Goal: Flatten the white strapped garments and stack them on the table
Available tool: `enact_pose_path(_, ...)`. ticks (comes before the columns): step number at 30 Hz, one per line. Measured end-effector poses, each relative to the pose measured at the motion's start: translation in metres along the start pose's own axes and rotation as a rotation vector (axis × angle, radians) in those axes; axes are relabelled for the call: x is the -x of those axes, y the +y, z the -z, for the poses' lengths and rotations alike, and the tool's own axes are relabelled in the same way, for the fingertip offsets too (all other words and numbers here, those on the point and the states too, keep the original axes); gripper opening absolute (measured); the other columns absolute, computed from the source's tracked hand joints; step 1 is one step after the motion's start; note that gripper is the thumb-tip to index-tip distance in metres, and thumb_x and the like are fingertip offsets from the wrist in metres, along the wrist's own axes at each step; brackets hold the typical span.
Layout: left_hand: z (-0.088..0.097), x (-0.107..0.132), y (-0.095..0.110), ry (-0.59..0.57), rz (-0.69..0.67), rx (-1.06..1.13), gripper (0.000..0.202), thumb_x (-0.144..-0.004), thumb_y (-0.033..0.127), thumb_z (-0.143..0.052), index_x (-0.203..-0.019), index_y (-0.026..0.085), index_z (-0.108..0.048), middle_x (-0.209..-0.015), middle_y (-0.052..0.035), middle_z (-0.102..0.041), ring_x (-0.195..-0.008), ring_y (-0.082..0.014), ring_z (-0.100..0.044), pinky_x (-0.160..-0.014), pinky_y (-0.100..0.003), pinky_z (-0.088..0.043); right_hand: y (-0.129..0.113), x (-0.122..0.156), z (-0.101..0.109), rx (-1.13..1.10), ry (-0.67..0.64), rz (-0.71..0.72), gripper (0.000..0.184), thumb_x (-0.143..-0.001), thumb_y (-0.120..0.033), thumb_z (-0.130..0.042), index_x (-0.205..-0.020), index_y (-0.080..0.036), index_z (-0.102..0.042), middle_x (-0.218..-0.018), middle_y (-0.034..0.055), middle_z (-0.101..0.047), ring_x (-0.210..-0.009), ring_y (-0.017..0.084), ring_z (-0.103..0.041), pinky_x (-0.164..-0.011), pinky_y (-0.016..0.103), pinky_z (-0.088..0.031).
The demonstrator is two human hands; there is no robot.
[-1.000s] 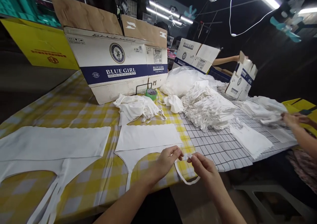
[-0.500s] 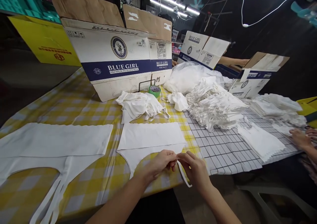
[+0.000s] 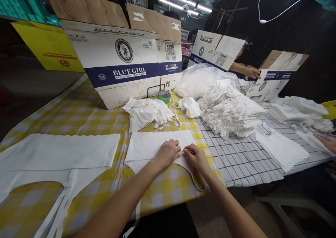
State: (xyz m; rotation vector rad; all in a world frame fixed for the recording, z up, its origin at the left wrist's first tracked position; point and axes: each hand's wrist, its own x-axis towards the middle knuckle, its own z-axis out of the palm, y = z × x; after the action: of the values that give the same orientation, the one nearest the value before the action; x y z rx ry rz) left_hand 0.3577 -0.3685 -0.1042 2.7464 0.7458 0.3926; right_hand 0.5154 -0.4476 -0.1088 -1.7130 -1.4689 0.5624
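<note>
A white cloth bag (image 3: 152,145) lies flat on the yellow checked tablecloth (image 3: 86,111) in front of me. My left hand (image 3: 168,152) and my right hand (image 3: 195,156) meet over its lower right part, fingers curled, pinching the end of its white strap (image 3: 197,180). The strap loops down toward the table's front edge. Whether both hands grip the same strap end is hard to make out.
A larger white cloth (image 3: 56,154) lies at the left. A big Blue Girl carton (image 3: 120,64) stands behind, with green tape (image 3: 164,96), crumpled bags (image 3: 148,113) and stacked bags (image 3: 231,111). Other people's hands (image 3: 252,71) hold a carton (image 3: 270,80) at the far right.
My hands moved forward from the table edge onto the bag, drawing the strap loop up with them. At the far right, another person's hand came to rest on the small carton.
</note>
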Motion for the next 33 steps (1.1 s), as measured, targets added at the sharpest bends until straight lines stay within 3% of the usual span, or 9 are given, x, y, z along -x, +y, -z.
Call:
enact_pose_path(3, -0.004, -0.003, 0.0, -0.018, -0.064, -0.06, 0.015, -0.083, 0.023, -0.051, -0.073, 0.018, -0.061, -0.083, -0.0052, -0.057, -0.084, -0.0189, -0.051, -0.073, -0.032, -0.042, 0.005, -0.002, -0.002, -0.042, -0.005, -0.043, 0.024, -0.08, -0.035, -0.051, -0.074, -0.016, -0.064, -0.075, 0.0052, -0.062, -0.069, 0.017, -0.054, -0.064, 0.028, -0.041)
enact_pose_path(11, -0.009, -0.002, -0.002, 0.044, -0.013, -0.067, 0.019, -0.08, 0.011, -0.048, -0.093, 0.019, -0.058, -0.094, -0.0052, -0.057, -0.09, -0.0198, -0.049, -0.074, -0.032, -0.043, 0.004, -0.001, -0.001, -0.08, -0.002, -0.088, 0.027, -0.079, -0.039, -0.05, -0.077, -0.016, -0.065, -0.074, 0.0048, -0.065, -0.068, 0.017, -0.055, -0.063, 0.027, -0.041)
enact_pose_path(16, -0.009, -0.002, -0.007, 0.02, -0.084, -0.089, 0.027, -0.081, 0.005, -0.039, -0.096, 0.019, -0.058, -0.091, -0.006, -0.056, -0.088, -0.0196, -0.049, -0.074, -0.032, -0.042, 0.003, -0.001, -0.003, -0.073, -0.014, -0.102, 0.028, -0.079, -0.039, -0.05, -0.078, -0.016, -0.065, -0.075, 0.0048, -0.065, -0.07, 0.018, -0.055, -0.064, 0.027, -0.041)
enact_pose_path(26, -0.016, -0.006, -0.016, 0.09, 0.053, 0.232, 0.016, -0.084, 0.028, -0.052, -0.085, 0.021, -0.067, -0.086, -0.0019, -0.058, -0.086, -0.0162, -0.05, -0.077, -0.028, -0.042, 0.0, -0.001, -0.003, -0.064, -0.001, -0.084, 0.028, -0.082, -0.04, -0.048, -0.079, -0.016, -0.063, -0.069, 0.0033, -0.062, -0.065, 0.016, -0.053, -0.06, 0.026, -0.04)
enact_pose_path(33, -0.022, -0.01, -0.019, 0.111, 0.113, 0.325, 0.015, -0.08, 0.029, -0.056, -0.082, 0.021, -0.069, -0.084, -0.0014, -0.059, -0.086, -0.0158, -0.052, -0.078, -0.027, -0.042, -0.004, -0.007, -0.009, 0.085, 0.026, 0.093, 0.024, -0.084, -0.035, -0.048, -0.077, -0.019, -0.065, -0.071, 0.0022, -0.059, -0.06, 0.013, -0.05, -0.06, 0.025, -0.039)
